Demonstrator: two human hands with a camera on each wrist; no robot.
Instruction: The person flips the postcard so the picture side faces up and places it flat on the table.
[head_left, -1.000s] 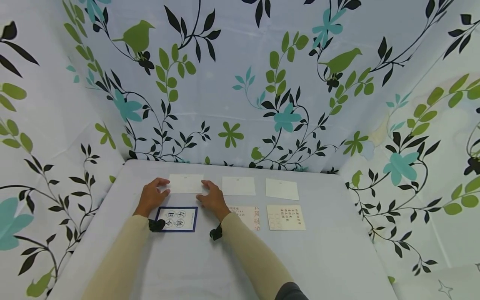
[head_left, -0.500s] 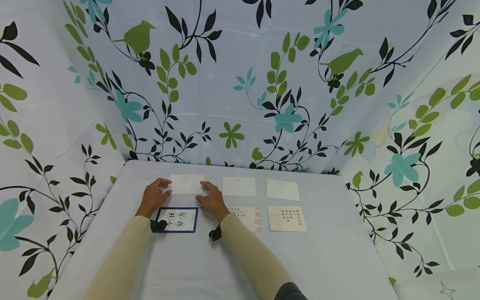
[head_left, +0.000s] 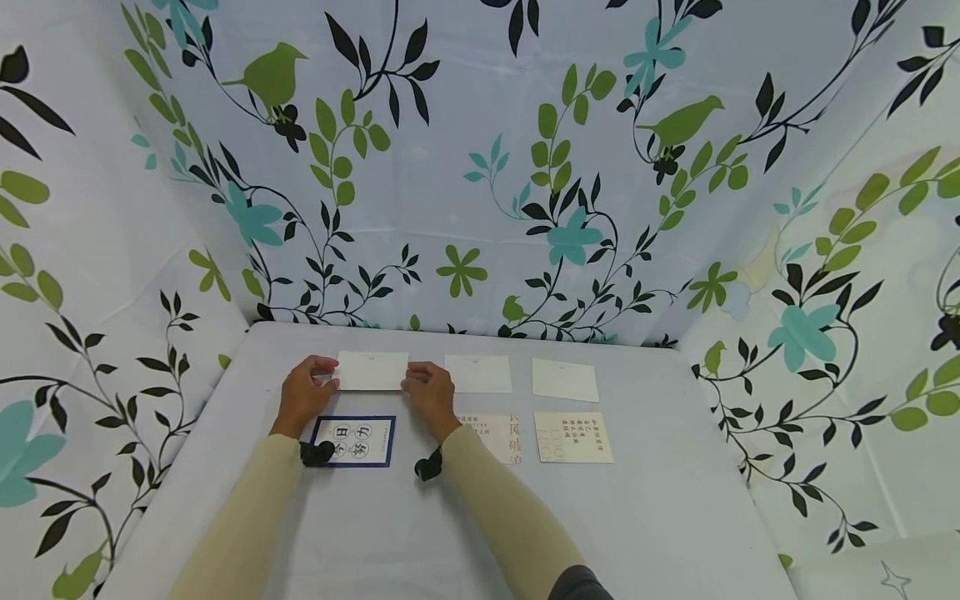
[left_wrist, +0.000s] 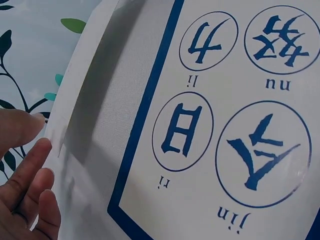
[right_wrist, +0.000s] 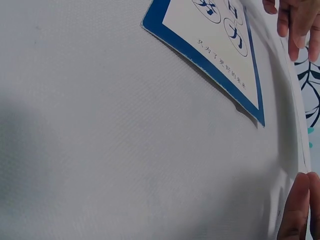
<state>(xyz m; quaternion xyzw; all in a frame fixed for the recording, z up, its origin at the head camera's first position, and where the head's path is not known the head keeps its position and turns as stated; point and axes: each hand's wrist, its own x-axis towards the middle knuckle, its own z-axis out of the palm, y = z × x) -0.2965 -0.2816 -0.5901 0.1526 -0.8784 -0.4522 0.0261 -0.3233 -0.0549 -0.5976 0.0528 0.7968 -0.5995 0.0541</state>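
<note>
A blank white card (head_left: 372, 371) lies between my two hands at the back left of the table, its near edge raised with a shadow under it in the left wrist view. My left hand (head_left: 303, 396) holds its left end with thumb and fingers. At the other end, my right hand (head_left: 432, 398) pinches the edge, thumb and finger meeting there in the right wrist view. Just in front lies a blue-bordered card (left_wrist: 215, 135) printed with circled Chinese characters and pinyin.
Two more blank cards, a middle one (head_left: 477, 374) and a right one (head_left: 565, 380), continue the back row. In front of them lie a card with red characters (head_left: 504, 439), partly behind my right forearm, and a cream printed card (head_left: 573, 437). Patterned cloth surrounds the white table (head_left: 660, 517).
My right hand's fingers have drawn together onto the blank card's right edge. The card's near edge has lifted slightly. My left hand stays almost in place.
</note>
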